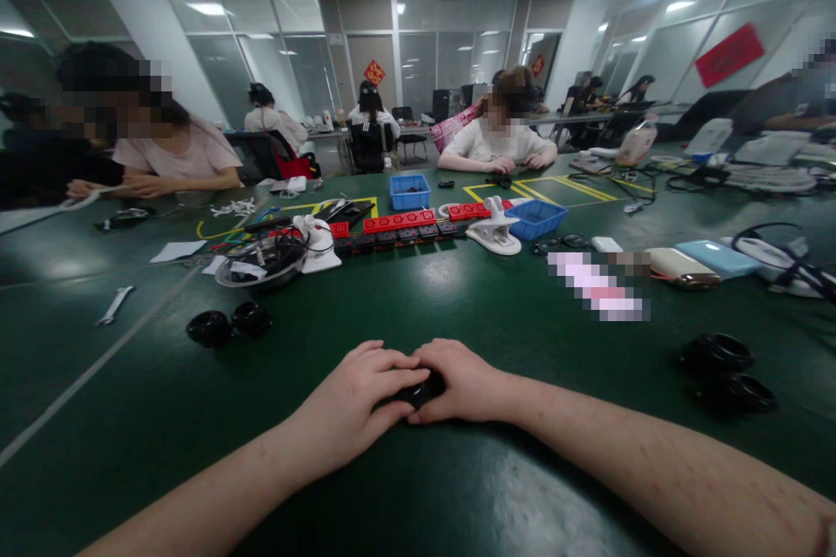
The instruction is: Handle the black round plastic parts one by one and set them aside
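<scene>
My left hand [353, 405] and my right hand [461, 383] meet on the green table [457, 305] near its front edge. Both are closed around one small black object [421, 389], which shows only between the fingers; most of it is hidden. Two black round parts [225, 324] lie to the left of my hands. Two more black round parts [724, 370] lie to the right.
A clear bowl of cables [261, 265], white holders [496, 231], red and black strips [398, 226] and blue bins [409, 190] stand mid-table. Phones and cases [685, 265] lie right, a wrench [114, 305] left. Other people sit at the far side and left.
</scene>
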Demonstrator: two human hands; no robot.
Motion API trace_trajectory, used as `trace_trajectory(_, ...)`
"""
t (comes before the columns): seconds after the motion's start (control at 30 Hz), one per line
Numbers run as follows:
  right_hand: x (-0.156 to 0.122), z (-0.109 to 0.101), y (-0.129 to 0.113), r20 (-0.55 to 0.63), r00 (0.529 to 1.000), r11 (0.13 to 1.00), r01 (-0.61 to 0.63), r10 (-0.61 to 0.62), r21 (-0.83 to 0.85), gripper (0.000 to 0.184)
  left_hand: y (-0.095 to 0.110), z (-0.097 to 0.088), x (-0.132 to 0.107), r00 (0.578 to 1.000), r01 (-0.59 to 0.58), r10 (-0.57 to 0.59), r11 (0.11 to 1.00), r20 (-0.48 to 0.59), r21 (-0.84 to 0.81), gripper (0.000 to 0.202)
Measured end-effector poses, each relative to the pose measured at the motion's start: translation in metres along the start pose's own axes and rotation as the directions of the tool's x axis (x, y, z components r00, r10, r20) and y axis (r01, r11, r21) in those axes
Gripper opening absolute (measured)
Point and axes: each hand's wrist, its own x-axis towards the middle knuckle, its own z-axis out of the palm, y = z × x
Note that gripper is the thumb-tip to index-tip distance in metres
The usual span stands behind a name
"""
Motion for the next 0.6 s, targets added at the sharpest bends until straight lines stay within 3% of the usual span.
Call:
trace_trajectory(0.1,-0.002,0.007,-0.007,-0.085,0.994,0.995,-0.079,0.073,-0.063,0.039,0.003,0.010,-0.001,0.995,0.041,-0.034,0.997,-0.099,0.066,0.042)
trace_trajectory(0.2,-0.004,0.010,-0.009,-0.105,0.992,0.992,-0.073,0.063,-0.102,0.042,0.003,0.014,-0.002,0.991,0.038,-0.024,0.994,-0.131,0.105,0.041)
trace_trajectory(0.37,-0.004,0.000,-0.004,-0.021,0.999,0.997,0.043,-0.045,-0.063,0.053,-0.001,0.005,-0.001,0.999,-0.031,0.034,0.998,-0.036,0.060,0.044)
trace_trajectory(0.5,-0.001,-0.009,0.004,0.105,0.985,0.989,0.141,-0.137,-0.034,0.041,-0.002,-0.004,0.000,0.997,-0.059,0.059,0.998,0.048,-0.006,0.043)
trace_trajectory(0.6,0.001,-0.012,0.006,0.121,0.979,0.986,0.166,-0.162,-0.031,0.034,-0.003,-0.007,0.001,0.995,-0.059,0.062,0.997,0.076,-0.039,0.043)
